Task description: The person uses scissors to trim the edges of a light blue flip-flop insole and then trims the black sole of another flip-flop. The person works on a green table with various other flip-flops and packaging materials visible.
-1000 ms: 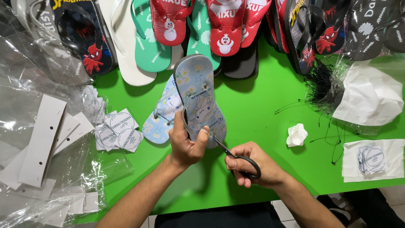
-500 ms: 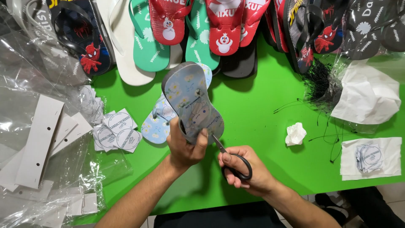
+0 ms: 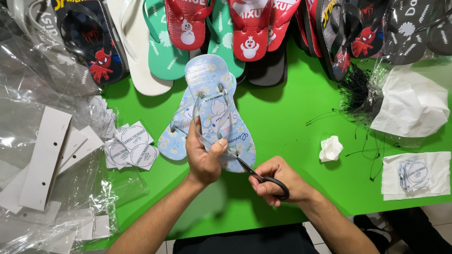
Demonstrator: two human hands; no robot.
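I see my left hand [image 3: 203, 157] clamped around the heel end of a pale blue flip-flop pair [image 3: 214, 110], thumb pressed on the printed footbed. Half a second ago the sandal showed its grey sole toward me; now it is turned over, clear straps and cartoon print facing up, toe pointing away from the hand. My right hand [image 3: 278, 184] grips the black-handled scissors [image 3: 261, 176], fingers through the loops, and the blade tips touch the sandal's edge just beside my left thumb. The right hand sits slightly higher on the green worktop [image 3: 292, 122] than before. A crumpled white paper [image 3: 330, 148] lies beyond it.
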